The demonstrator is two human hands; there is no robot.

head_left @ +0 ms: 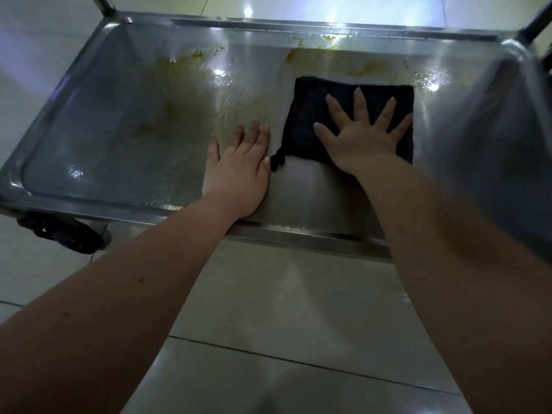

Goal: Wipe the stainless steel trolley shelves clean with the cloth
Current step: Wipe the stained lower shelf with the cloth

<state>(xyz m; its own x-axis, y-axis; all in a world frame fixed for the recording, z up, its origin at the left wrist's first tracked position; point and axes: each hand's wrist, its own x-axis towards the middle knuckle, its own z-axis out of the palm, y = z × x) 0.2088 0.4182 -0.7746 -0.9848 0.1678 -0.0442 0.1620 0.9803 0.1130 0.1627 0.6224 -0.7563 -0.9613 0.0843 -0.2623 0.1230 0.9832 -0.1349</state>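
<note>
Squarely, splayed right hand [363,138] presses cloth [304,106], lengthwise along shelf [89,144]; left hand [239,165] flat on steel.

Trolley shelf [98,138] open to the left (yellowish smears [179,70] only). Raised rim [298,26] bounds every side; posts [104,4] rise at both far corners. The left hand [239,165] lies flat just beside the left edge of the cloth [301,121].

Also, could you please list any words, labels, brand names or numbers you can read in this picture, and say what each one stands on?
There is no readable text in the head view.
Trolley shelf: only yellowish smears and glare, no stamp or label visible.
Dark cloth under the right hand: no tag or print visible.
Floor tiles: plain.
</note>
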